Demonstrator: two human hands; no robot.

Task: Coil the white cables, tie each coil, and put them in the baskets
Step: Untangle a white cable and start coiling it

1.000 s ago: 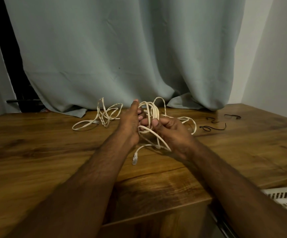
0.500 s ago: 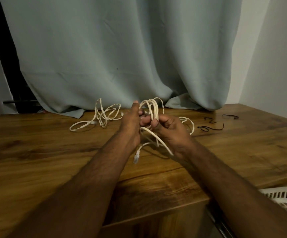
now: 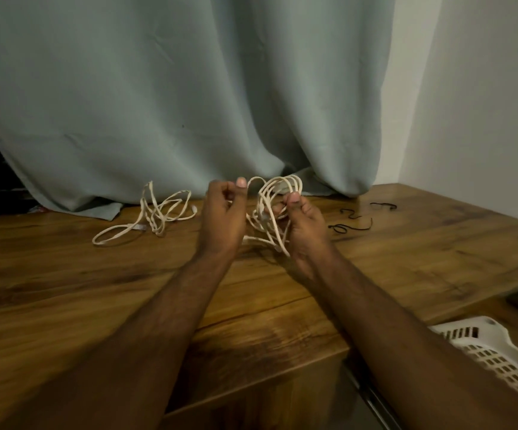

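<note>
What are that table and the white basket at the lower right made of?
The table looks like wood or wood-grain laminate: brown streaked grain with a dull sheen; I cannot say which. The white basket looks like moulded plastic: smooth matt rim, walls pierced by regular slots.

White cable [image 3: 278,209] half-coiled, mid-air

Head camera looks forward and down, close over the wooden table [image 3: 65,293].

Wooden table [image 3: 65,290], grey-green curtain [image 3: 158,88], white wall [image 3: 484,88].
</note>
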